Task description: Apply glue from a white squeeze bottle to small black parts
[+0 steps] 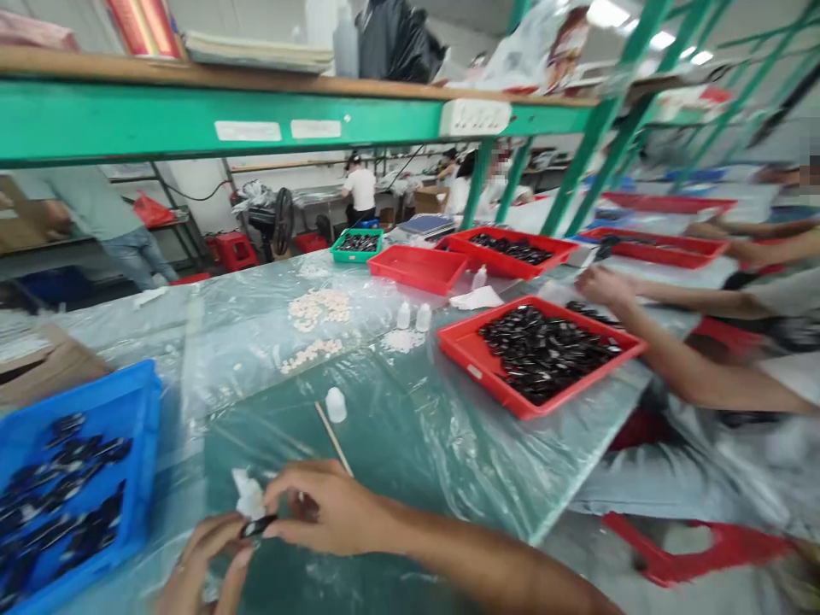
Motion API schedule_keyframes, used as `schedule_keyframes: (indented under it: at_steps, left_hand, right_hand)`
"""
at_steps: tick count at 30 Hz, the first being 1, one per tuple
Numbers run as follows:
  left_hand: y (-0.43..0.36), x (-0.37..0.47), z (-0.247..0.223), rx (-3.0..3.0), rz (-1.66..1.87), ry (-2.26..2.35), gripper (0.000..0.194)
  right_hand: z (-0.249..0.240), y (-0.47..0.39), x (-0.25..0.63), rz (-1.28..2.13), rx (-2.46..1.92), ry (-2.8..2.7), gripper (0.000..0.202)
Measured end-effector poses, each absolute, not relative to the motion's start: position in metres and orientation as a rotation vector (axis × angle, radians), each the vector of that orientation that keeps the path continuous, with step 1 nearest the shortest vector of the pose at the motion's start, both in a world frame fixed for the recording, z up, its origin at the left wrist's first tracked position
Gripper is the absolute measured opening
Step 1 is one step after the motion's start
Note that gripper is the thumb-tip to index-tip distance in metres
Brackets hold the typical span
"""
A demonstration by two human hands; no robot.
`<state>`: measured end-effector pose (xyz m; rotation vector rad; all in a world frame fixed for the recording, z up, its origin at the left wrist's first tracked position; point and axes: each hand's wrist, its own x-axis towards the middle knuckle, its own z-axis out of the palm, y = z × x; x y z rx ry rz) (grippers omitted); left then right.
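Low in the view, a small black piece is pinched between my two hands. My left hand grips it from the left, fingers bent round it. My right hand holds its other side between thumb and index finger. Crumpled white tissue sticks up just above the piece, beside the fingertips; which hand holds it I cannot tell. Beyond my right hand, a thin wooden stick lies on the plastic-covered table, next to a small white bottle.
A blue tray of black pieces is at the left. A red tray of black pieces stands right of centre, near a co-worker's arms. Pale small parts lie farther back. A green shelf beam crosses above.
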<state>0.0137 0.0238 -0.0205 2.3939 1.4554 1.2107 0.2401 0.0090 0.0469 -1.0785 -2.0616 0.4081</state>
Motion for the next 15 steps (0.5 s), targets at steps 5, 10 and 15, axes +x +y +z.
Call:
schedule_keyframes:
  at_steps: [5, 10, 15]
  left_hand:
    - [0.013, 0.03, -0.006, 2.289, 1.351, 1.193, 0.01]
    - [0.009, 0.024, -0.01, 2.277, 1.241, 1.139, 0.008]
    - [0.008, 0.018, -0.018, 2.35, 1.066, 1.195, 0.01]
  right_hand:
    - [0.025, 0.011, 0.232, 0.502, -0.963, -1.997, 0.014]
    - [0.004, 0.05, 0.273, 0.35, -1.079, -1.681, 0.013]
    - [-0.026, 0.105, 0.341, 0.381, -1.201, -1.692, 0.051]
